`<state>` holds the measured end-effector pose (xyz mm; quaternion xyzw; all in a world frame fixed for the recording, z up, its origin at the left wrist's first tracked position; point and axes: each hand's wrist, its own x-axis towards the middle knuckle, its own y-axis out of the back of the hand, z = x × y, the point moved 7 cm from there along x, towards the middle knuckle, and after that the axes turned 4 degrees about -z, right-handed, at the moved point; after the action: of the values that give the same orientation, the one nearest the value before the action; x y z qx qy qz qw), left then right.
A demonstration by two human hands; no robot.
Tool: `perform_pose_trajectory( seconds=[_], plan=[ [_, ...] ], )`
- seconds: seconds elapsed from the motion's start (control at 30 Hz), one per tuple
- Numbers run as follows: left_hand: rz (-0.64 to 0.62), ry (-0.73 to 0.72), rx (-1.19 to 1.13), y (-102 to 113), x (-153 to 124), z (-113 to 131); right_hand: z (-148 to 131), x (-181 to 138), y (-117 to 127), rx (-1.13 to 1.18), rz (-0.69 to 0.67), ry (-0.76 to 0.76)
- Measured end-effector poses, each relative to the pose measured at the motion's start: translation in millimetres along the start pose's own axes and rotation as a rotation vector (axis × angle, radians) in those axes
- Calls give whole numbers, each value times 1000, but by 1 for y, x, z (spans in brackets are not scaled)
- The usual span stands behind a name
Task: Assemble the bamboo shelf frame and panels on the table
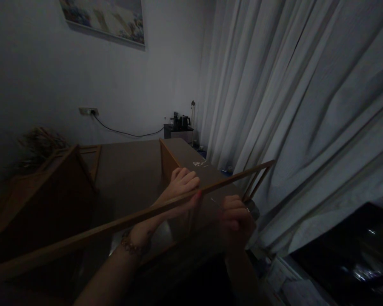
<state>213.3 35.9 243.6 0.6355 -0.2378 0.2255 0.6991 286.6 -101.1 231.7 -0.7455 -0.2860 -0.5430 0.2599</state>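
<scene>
A long wooden rail (pixel 124 222) runs slantwise in front of me, part of a wooden frame that stands over a dark tabletop. My left hand (pixel 183 185), with a bracelet at the wrist, reaches under this rail. Its fingers curl on the far side and the thumb, with a red nail, presses at the near side. My right hand (pixel 238 216) is closed just right of it, below the rail's right part. From its fingers a thin metal rod (pixel 215 201) sticks out toward the left; its exact kind is too blurred to tell.
A wooden panel (pixel 170 157) stands upright on the brown tabletop (pixel 130 157). Small white pieces (pixel 199 163) lie near its right edge. More wooden framework (pixel 51 187) rises at left. White curtains (pixel 258 93) hang at right. A black kettle (pixel 184 122) stands on a far cabinet.
</scene>
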Motion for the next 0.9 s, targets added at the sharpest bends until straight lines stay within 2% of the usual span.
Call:
perform_pose_trajectory(
  seconds=[0.1, 0.2, 0.27, 0.37, 0.53, 0.63, 0.73, 0.8, 0.83, 0.9],
  plan=[
    [-9, 7, 1, 0, 0, -1, -6, -4, 18, -96, 128, 25],
    [2, -6, 9, 1, -1, 0, -8, -12, 30, -251, 148, -42],
    [12, -5, 10, 2, -3, 0, -5, -18, 35, -296, 112, -124],
    [21, 18, -42, 5, -5, 2, 1, -28, 35, -223, 22, -238],
    [51, 20, -183, 6, -11, 6, 14, -54, 22, -104, -159, -460],
    [111, 99, -217, 3, -20, 2, 19, -82, 13, -89, -218, -588],
    [206, 204, -285, -6, -38, 0, 16, -111, 10, -93, -173, -610],
    [204, 267, -320, -18, -54, 3, 13, -130, 11, -124, -116, -611],
    [190, 298, -342, -26, -63, 6, 14, -140, 11, -132, -100, -649],
    [180, 382, -411, -41, -84, 11, 23, -166, 12, -131, -89, -844]
  ],
)
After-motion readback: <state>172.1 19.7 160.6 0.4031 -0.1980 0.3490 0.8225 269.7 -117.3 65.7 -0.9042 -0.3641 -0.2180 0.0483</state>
